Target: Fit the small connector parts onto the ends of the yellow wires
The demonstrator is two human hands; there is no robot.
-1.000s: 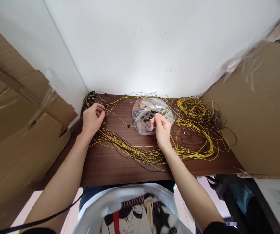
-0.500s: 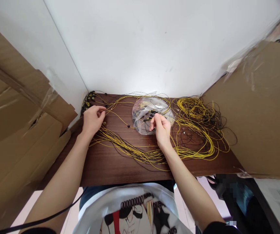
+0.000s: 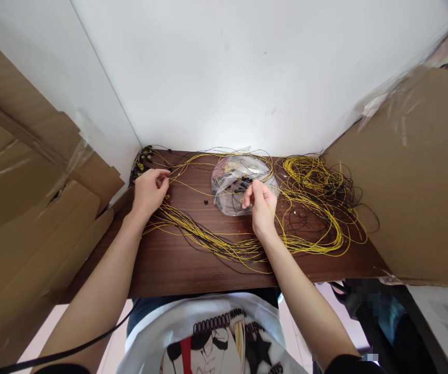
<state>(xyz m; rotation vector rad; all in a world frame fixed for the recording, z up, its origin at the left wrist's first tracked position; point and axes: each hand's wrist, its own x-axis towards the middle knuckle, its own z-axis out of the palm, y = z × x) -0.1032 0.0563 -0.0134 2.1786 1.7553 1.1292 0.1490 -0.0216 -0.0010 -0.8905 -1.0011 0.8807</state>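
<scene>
- Far left: torn cardboard (image 3: 33, 171) stands beside the counter (image 3: 193, 265), with clear tape on its ragged edge.
- Left rear corner: a cluster of small black and yellow parts (image 3: 141, 160) lies heaped by the wall (image 3: 224, 78).
- Left hand (image 3: 148, 193): over the counter, just in front of that cluster. Thumb and forefinger narrowly pinched on a thin yellow wire (image 3: 190, 187), which runs rightward to the plastic bag.
- Front of the counter: a long bundle of yellow and black wires (image 3: 208, 244) stretches from below the left hand, passing beneath the right forearm.
- Between the hands: one small black piece (image 3: 206, 202) lies on the wood, apart from both.
- Centre: a clear plastic bag (image 3: 224, 205) lies on the counter; black and pale yellow parts show at it.
- Right hand (image 3: 264, 208): above the bag's right side, fingers narrowly pinched together; cannot tell what is between the tips.
- Right: loose yellow and black coils (image 3: 312, 174) lie tangled at the rear, near the cardboard panel (image 3: 414, 182).
</scene>
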